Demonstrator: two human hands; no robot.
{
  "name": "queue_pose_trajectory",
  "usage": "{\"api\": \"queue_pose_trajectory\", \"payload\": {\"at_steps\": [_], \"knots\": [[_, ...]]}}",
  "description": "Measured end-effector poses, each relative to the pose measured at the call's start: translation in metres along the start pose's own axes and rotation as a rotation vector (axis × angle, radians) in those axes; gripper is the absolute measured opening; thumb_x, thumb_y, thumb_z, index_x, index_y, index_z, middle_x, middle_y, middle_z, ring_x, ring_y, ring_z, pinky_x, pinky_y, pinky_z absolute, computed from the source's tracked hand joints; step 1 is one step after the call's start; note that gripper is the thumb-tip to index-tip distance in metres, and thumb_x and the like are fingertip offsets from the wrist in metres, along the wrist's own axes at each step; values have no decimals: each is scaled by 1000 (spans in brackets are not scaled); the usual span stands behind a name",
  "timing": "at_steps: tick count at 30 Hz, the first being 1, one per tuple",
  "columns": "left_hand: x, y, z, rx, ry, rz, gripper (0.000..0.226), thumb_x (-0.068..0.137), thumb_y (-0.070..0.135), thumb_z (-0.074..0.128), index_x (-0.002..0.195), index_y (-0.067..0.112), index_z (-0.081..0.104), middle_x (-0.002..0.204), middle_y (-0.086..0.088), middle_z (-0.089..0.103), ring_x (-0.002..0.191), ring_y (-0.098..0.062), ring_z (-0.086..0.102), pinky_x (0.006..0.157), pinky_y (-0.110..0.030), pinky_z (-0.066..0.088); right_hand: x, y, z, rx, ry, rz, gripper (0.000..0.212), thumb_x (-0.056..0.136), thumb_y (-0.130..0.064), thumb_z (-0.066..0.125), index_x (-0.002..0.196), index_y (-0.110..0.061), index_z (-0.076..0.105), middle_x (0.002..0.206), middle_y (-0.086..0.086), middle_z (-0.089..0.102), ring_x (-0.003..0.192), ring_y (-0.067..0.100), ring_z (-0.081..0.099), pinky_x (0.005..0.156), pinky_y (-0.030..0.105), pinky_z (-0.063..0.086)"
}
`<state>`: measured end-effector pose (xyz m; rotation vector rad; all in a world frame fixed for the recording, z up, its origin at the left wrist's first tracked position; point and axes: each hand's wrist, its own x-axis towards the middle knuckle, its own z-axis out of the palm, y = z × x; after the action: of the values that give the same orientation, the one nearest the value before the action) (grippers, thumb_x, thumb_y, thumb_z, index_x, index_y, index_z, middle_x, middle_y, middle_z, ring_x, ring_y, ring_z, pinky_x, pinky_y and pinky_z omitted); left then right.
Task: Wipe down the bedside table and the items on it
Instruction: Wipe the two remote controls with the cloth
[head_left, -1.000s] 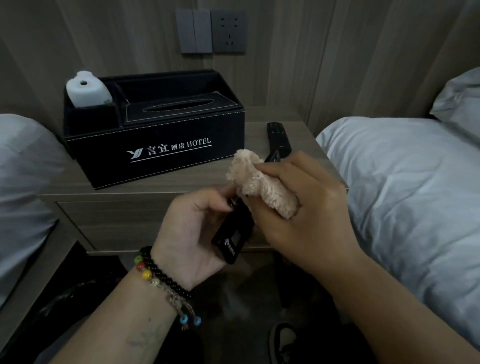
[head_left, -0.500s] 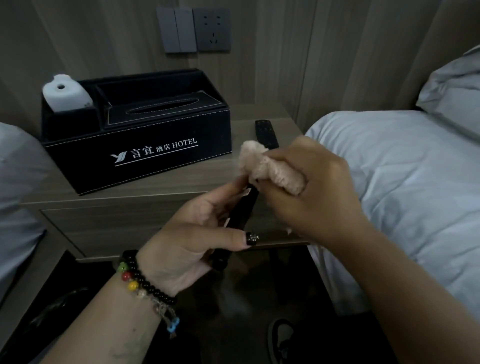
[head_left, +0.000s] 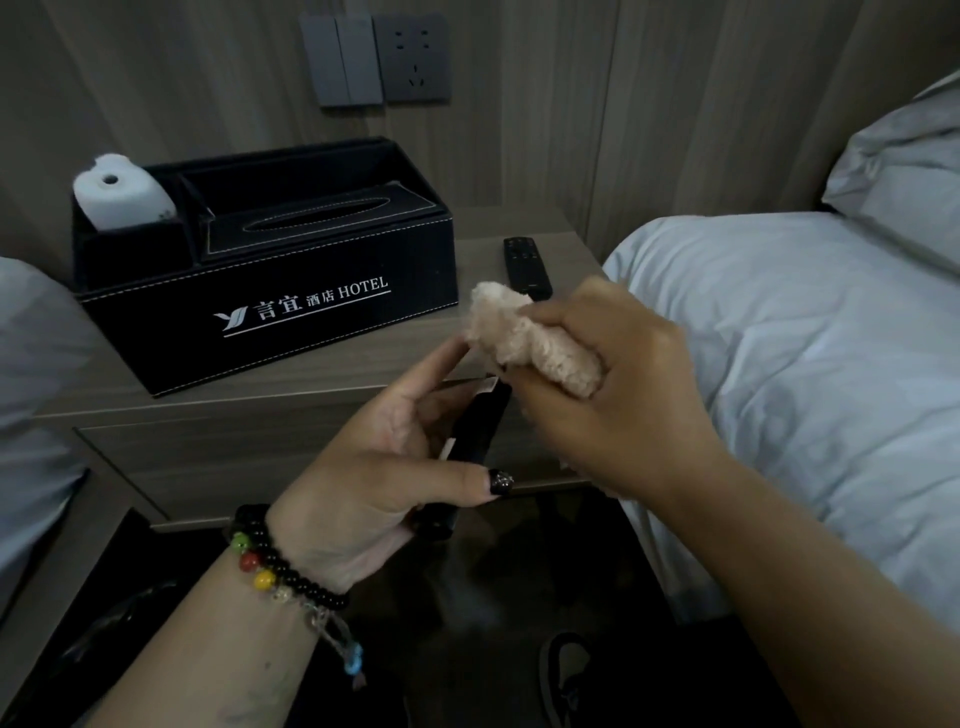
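In front of the bedside table (head_left: 332, 384), my left hand (head_left: 374, 467) grips a slim black remote (head_left: 475, 431), thumb across its lower part. My right hand (head_left: 618, 395) clutches a bunched beige cloth (head_left: 524, 338) and presses it against the remote's upper end, which the cloth and fingers hide. A second black remote (head_left: 525, 265) lies on the table's right side. A black hotel tissue box organiser (head_left: 270, 291) stands on the left of the table, with a white bottle-like object (head_left: 122, 195) in its left compartment.
White beds flank the table: one at the right (head_left: 789, 332) with a pillow (head_left: 904, 166), another at the left edge (head_left: 31, 374). Wall switches and a socket (head_left: 376, 60) sit above the table. A shoe (head_left: 566, 675) shows on the dark floor below.
The remote in my left hand has turned from face-on to edge-on, and my thumb now lies across it. The cloth hand has shifted slightly up the remote.
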<state>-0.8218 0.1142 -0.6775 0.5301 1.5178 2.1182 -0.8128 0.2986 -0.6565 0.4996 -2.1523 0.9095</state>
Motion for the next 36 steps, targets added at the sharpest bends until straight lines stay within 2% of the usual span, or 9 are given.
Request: {"api": "queue_pose_trajectory", "payload": {"at_steps": [4,8,12,17,22,30,33,35,36], "knots": [[0,0,-2,16,31,57,99,51,-13,70,139,26,47,123,-13,62,113,-25,61,85,-36,54,-14,-17,4,57,-107,-116,29,75,-19,75,102,-8,72,87,3,63,74,15,61,64,32,49],[-2,2,-4,66,-22,49,102,53,-8,74,142,28,43,133,-13,57,125,-26,54,96,-36,50,-3,-4,-1,10,4,47,21,79,-25,77,96,-13,73,82,-5,61,70,2,56,64,9,39],[-1,-1,-1,117,2,45,100,47,-6,76,135,32,51,122,-6,65,118,-20,59,90,-26,51,-4,-1,-3,-42,104,105,19,79,-25,74,94,-13,72,81,-6,60,72,3,56,64,8,38],[-3,2,-2,130,58,96,99,52,-23,62,136,27,46,113,-7,67,108,-20,63,79,-26,54,-23,-31,10,-46,-26,-134,29,76,-23,72,101,-10,72,86,2,64,73,16,61,66,37,49],[-4,3,-7,127,6,43,103,52,-7,76,142,31,43,129,-9,59,121,-28,55,95,-35,51,2,-2,1,-111,70,51,22,81,-28,75,95,-12,72,80,-6,58,66,-1,49,63,4,35],[-2,3,-3,60,-53,69,73,54,-22,61,122,7,59,101,-12,69,98,-25,66,80,-30,55,-19,-20,3,-36,-32,-232,32,73,-21,76,102,-7,72,89,5,64,86,11,61,70,34,48],[-5,5,-5,-79,-118,12,68,58,-11,64,124,4,60,121,-19,63,107,-28,63,85,-33,55,-5,-10,1,10,51,-118,22,78,-21,76,96,-8,73,81,1,61,72,10,57,68,18,43],[-4,5,-5,-86,-114,-44,73,55,-5,65,127,7,59,130,-17,58,108,-25,61,79,-29,55,7,1,-7,-86,120,-8,5,81,-25,71,79,-26,67,74,-6,55,68,4,50,64,10,35],[-3,5,-4,-99,-129,-68,75,53,-3,66,127,7,59,133,-18,56,107,-25,61,77,-28,55,12,8,-13,-186,153,82,18,82,-27,68,69,-32,57,70,-8,52,66,5,49,62,12,33]]}}
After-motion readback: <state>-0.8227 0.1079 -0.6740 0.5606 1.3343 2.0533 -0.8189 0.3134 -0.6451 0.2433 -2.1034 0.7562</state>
